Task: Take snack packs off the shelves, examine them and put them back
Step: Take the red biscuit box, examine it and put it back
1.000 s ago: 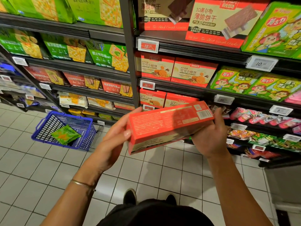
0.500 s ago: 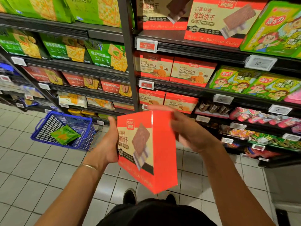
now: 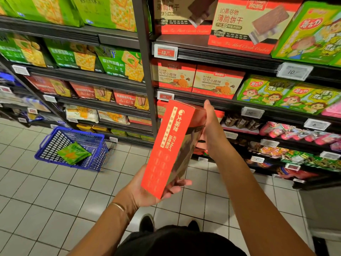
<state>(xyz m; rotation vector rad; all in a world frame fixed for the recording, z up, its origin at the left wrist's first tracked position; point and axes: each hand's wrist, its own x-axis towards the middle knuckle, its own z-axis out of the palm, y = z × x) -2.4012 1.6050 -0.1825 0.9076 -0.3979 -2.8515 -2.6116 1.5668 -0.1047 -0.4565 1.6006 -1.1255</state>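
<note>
The shelving (image 3: 212,56) fills the upper half from 9 round to 3 o'clock, packed with green, red and cream snack boxes. Pale floor tiles (image 3: 36,200) take the lower left. On them, at about 9 o'clock from centre, sits a blue basket (image 3: 99,156) with one green pack (image 3: 73,153) lying inside.

The red box (image 3: 169,145) is off the shelf, held in the air at centre in front of the shelves. It is tilted, upper end toward 1 o'clock and lower end toward 7, with its narrow side to the camera. The right hand (image 3: 212,130) has the upper end, its grip closed round the far face with the thumb raised at the corner. The left hand (image 3: 142,191) lies palm-up beneath the lower end, its grip wide and the fingers flat, so the box merely rests there.

Only one hand truly clasps it. If the right hand loosens to turn the box, the lower corner could slide off the flat palm and drop to the tiles. Going back in at this tilt, it could also nudge a neighbouring box forward.

The facing side reads "大润发 RT-Mart". A cracker box (image 3: 245,24) at 1 o'clock reads "10黑谷物 薄脆饼干" and seems to be the same line, though the held front is turned away. The cream boxes (image 3: 217,82) below read "可可小棕饼". The price tags (image 3: 165,52) show "12.", "15." and "10".
</note>
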